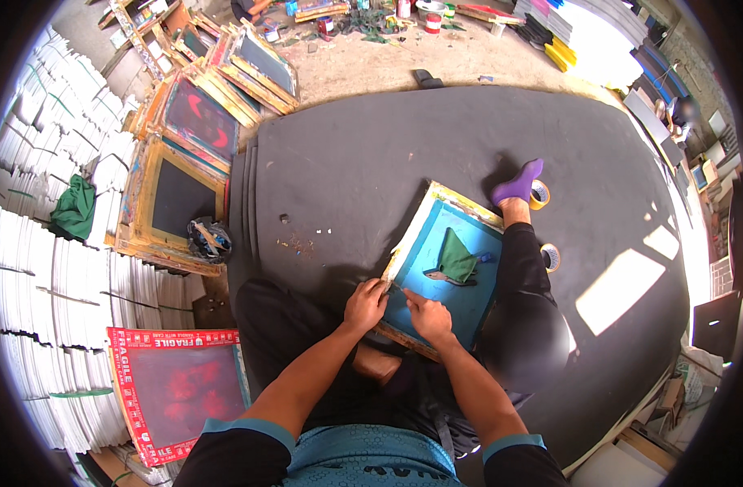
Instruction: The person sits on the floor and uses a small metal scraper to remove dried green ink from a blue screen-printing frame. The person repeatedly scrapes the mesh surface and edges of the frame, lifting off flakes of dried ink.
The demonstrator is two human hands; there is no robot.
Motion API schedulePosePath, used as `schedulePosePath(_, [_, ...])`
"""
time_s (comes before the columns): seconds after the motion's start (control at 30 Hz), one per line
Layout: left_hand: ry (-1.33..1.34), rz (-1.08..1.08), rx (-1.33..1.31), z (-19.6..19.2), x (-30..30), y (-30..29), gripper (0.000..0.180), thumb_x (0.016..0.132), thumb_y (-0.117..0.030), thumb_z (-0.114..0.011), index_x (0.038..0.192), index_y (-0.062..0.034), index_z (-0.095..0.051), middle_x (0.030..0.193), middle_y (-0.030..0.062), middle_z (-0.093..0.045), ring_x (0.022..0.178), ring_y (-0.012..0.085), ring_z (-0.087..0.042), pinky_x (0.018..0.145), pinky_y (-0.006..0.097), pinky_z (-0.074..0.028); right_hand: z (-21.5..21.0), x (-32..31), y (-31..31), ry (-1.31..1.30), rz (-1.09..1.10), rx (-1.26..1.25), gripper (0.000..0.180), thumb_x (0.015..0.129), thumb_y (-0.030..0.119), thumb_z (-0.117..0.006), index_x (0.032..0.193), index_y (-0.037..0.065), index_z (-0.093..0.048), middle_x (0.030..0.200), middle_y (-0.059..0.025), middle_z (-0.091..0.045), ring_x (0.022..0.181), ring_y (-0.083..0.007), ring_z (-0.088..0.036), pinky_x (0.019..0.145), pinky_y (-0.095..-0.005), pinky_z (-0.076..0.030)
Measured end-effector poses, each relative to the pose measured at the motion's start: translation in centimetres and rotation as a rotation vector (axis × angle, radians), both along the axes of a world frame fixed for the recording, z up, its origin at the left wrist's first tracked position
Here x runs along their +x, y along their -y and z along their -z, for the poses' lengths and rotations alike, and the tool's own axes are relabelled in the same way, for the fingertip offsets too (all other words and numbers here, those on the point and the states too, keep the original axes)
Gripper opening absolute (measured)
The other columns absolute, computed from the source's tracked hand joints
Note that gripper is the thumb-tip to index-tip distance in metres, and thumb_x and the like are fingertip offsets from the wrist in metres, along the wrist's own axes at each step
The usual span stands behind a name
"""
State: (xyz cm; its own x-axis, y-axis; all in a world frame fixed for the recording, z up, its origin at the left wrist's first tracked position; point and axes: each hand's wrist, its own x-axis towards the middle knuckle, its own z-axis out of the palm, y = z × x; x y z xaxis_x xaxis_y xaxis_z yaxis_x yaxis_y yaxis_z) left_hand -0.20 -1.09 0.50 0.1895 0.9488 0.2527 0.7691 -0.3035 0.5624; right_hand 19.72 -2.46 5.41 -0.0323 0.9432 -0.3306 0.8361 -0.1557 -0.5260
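Head view: wooden screen frame [449, 268] with blue mesh lay on the black mat [347, 170]
Left hand [365, 304]: fingers closed on the frame's near-left edge
Right hand [428, 316]: pressed on the near edge, grip unclear
Progress: green cloth [457, 258] lay unused on the mesh

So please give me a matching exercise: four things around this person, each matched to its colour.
Things:
1. cloth lying on the screen frame
2. sock
3. mesh of that frame
4. tape roll by the foot

Colours:
a. yellow
b. blue
c. green
d. purple

Pairs: 1-c, 2-d, 3-b, 4-a
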Motion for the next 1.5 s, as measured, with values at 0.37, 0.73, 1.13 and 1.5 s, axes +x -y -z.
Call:
schedulePosePath(0.37, [0.113,-0.047,0.032,0.7,0.4,-0.3,0.018,0.094,-0.016,-0.074,0.108,-0.0050,-0.070,0.111,0.0118,-0.071,0.104,0.0358,-0.068,0.089,0.045,-0.057,2.1,0.1,0.2,-0.160,0.120,-0.009,0.033,0.102,0.037,-0.062,0.134,0.033,-0.072,0.109,-0.0200,-0.077,0.103,-0.0447,-0.072,0.092,-0.0538,-0.058])
schedulePosePath(0.73, [0.148,-0.129,-0.018,0.0,0.1,-0.6,0.012,0.100,-0.018,-0.066,0.095,-0.0068,-0.064,0.095,0.0135,-0.069,0.089,0.0386,-0.069,0.079,0.049,-0.056,0.2,-0.2,0.3,-0.074,0.052,0.019,0.033,0.103,0.037,-0.063,0.134,0.033,-0.072,0.105,-0.0195,-0.077,0.099,-0.0428,-0.073,0.090,-0.0523,-0.059])
schedulePosePath(1.13, [0.116,-0.193,-0.102,0.5,0.4,-1.0,0.016,0.102,-0.022,-0.065,0.098,-0.0068,-0.063,0.094,0.0171,-0.071,0.088,0.0424,-0.070,0.077,0.053,-0.054,3.4,-0.2,-0.9,-0.387,0.166,0.103,0.031,0.103,0.036,-0.064,0.131,0.028,-0.074,0.107,-0.0201,-0.077,0.101,-0.0449,-0.072,0.091,-0.0507,-0.059])
schedulePosePath(1.5, [0.101,-0.209,-0.065,0.7,0.3,-1.1,0.016,0.101,-0.021,-0.067,0.096,-0.0065,-0.063,0.092,0.0165,-0.072,0.085,0.0419,-0.070,0.075,0.052,-0.055,-0.2,-0.8,0.7,0.124,-0.077,0.015,0.037,0.105,0.036,-0.058,0.142,0.036,-0.062,0.097,-0.0203,-0.075,0.090,-0.0442,-0.075,0.081,-0.0558,-0.061])
